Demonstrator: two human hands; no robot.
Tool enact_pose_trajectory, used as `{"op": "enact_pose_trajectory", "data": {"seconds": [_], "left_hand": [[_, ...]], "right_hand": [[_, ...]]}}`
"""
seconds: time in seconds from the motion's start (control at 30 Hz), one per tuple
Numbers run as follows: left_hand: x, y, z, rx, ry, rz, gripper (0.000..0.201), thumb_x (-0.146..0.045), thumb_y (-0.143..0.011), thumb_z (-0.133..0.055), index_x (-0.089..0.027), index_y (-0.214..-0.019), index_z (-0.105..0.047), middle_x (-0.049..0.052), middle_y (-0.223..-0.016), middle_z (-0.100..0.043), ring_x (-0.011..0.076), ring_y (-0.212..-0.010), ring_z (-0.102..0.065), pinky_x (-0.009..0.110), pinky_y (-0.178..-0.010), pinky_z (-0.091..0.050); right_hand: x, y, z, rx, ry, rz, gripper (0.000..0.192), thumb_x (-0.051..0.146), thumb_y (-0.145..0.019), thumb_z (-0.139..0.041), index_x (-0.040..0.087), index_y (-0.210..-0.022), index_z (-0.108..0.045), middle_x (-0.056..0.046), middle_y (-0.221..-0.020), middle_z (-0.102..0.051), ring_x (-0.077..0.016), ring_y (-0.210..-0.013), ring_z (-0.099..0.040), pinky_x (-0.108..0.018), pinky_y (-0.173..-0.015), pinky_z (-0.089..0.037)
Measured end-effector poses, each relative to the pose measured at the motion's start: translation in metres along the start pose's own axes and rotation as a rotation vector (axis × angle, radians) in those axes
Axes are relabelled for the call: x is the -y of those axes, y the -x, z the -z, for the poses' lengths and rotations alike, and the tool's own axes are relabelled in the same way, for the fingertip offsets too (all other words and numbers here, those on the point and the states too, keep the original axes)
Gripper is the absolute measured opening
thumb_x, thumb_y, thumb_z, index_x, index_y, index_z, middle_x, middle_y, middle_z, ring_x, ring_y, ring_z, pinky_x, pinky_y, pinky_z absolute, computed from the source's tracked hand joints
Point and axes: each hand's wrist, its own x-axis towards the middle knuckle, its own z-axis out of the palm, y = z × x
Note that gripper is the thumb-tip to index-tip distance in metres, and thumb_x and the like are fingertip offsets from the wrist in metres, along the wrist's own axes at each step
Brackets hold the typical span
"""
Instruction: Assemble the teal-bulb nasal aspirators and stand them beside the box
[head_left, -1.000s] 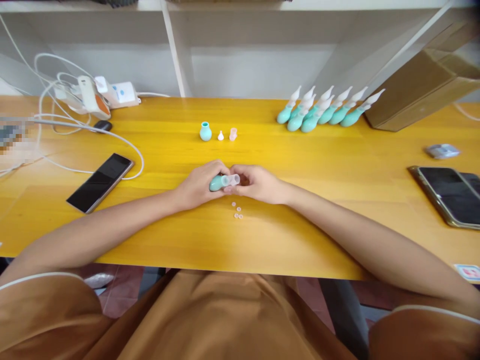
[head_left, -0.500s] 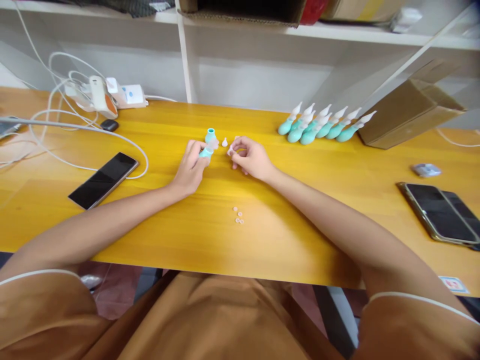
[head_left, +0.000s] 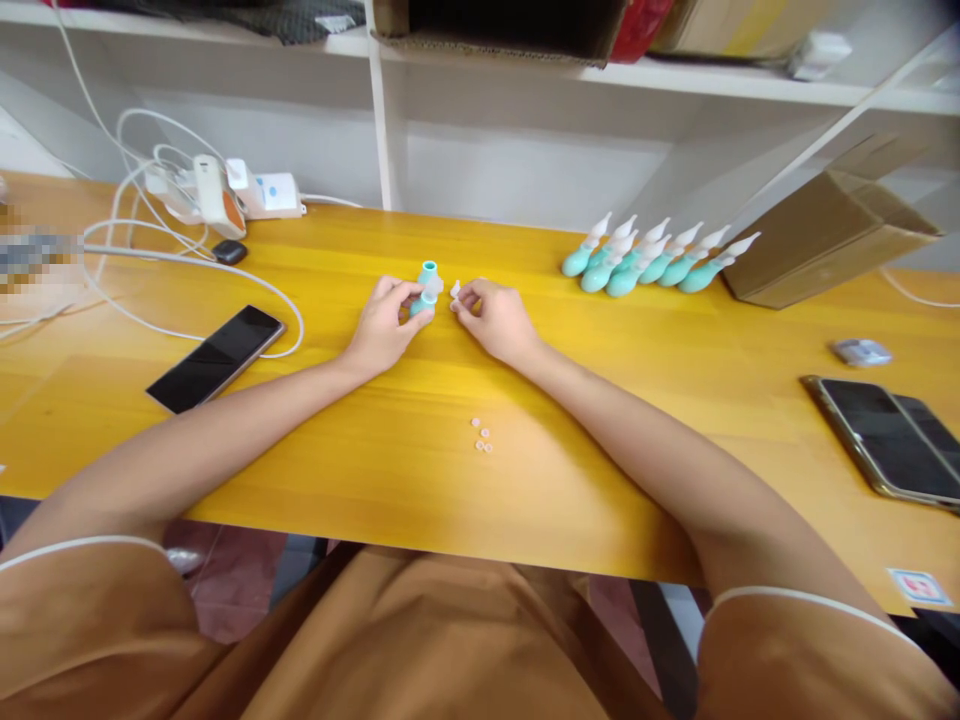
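Hands barely shifted — left hand [head_left: 386, 325] grips teal bulb [head_left: 424, 298].

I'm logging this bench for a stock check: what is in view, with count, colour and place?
Teal bulb part: one, in left hand.
Loose teal bulb: one, upright just beyond it.
White tip: one, at right hand's fingertips.
Assembled teal-and-white pieces: about eight, row at far right.
Small clear rings: four or so, mid-table.
Dark phones: one at left, one at right.
Cardboard box: one, brown, far right.
Power strip and cables: white, far left.
Table: yellow wood.
Left hand: grip shut on bulb part.
Right hand: pinching at tip.
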Motion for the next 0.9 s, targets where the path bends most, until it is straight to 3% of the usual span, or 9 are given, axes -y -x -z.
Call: {"op": "enact_pose_trajectory", "data": {"seconds": [0.13, 0.27, 0.37, 0.5, 0.63, 0.77, 0.9], "left_hand": [[-0.003, -0.003, 0.0, 0.019, -0.039, -0.002, 0.029, -0.018, -0.093, -0.079, -0.024, -0.121, -0.076, 0.005, -0.121, -0.068, 0.019, -0.105, -0.07, 0.035, -0.097, -0.062], [0.0, -0.009, -0.001, -0.011, -0.058, 0.03, 0.03, -0.014, -0.091, -0.079, -0.023, -0.119, -0.075, 0.005, -0.118, -0.072, 0.019, -0.104, -0.073, 0.034, -0.094, -0.065], [0.002, -0.012, -0.001, -0.012, -0.034, 0.038, 0.03, -0.013, -0.09, -0.08, -0.022, -0.118, -0.076, 0.005, -0.118, -0.073, 0.0184, -0.102, -0.074, 0.032, -0.091, -0.066], [0.003, -0.011, 0.0, -0.001, 0.006, 0.012, 0.025, -0.015, -0.088, -0.084, -0.022, -0.111, -0.077, 0.005, -0.115, -0.073, 0.0179, -0.101, -0.074, 0.03, -0.09, -0.066], [0.006, -0.011, 0.003, -0.019, 0.065, 0.03, 0.019, -0.017, -0.086, -0.087, -0.02, -0.102, -0.078, 0.006, -0.111, -0.074, 0.019, -0.099, -0.074, 0.031, -0.089, -0.067], [0.016, -0.016, 0.003, 0.015, 0.175, 0.092, 0.014, -0.018, -0.086, -0.083, -0.018, -0.099, -0.078, 0.007, -0.107, -0.079, 0.0211, -0.1, -0.077, 0.037, -0.098, -0.068], [0.024, -0.023, 0.001, 0.098, 0.284, 0.122, 0.023, -0.016, -0.083, -0.08, -0.016, -0.106, -0.077, 0.009, -0.112, -0.083, 0.0231, -0.106, -0.079, 0.043, -0.107, -0.066]], "right_hand": [[-0.002, 0.0, -0.002, -0.002, 0.039, -0.024, 0.01, 0.025, -0.101, -0.069, 0.019, -0.107, -0.076, -0.012, -0.108, -0.083, -0.0261, -0.097, -0.076, -0.038, -0.092, -0.055], [0.003, 0.003, 0.004, -0.078, 0.042, -0.003, 0.014, 0.031, -0.106, -0.067, 0.019, -0.112, -0.072, -0.008, -0.096, -0.08, -0.0229, -0.084, -0.072, -0.035, -0.084, -0.053], [0.019, 0.001, 0.016, -0.129, 0.045, 0.032, 0.034, 0.049, -0.115, -0.053, 0.02, -0.104, -0.069, -0.007, -0.087, -0.075, -0.0215, -0.078, -0.068, -0.034, -0.078, -0.049], [0.052, -0.02, 0.021, 0.032, 0.265, 0.073, 0.065, 0.079, -0.108, -0.051, 0.02, -0.088, -0.071, -0.012, -0.083, -0.073, -0.0286, -0.083, -0.069, -0.039, -0.081, -0.047], [0.072, -0.045, 0.011, 0.147, 0.483, 0.095, 0.076, 0.086, -0.103, -0.053, 0.016, -0.088, -0.079, -0.021, -0.089, -0.076, -0.0383, -0.098, -0.071, -0.044, -0.086, -0.049], [0.069, -0.054, 0.004, 0.218, 0.45, 0.154, 0.074, 0.08, -0.107, -0.049, 0.018, -0.08, -0.078, -0.015, -0.078, -0.073, -0.0303, -0.087, -0.068, -0.038, -0.078, -0.045], [0.055, -0.05, 0.002, 0.213, 0.259, 0.138, 0.065, 0.064, -0.112, -0.051, 0.02, -0.067, -0.065, -0.005, -0.066, -0.063, -0.0191, -0.07, -0.052, -0.035, -0.07, -0.035]]}}
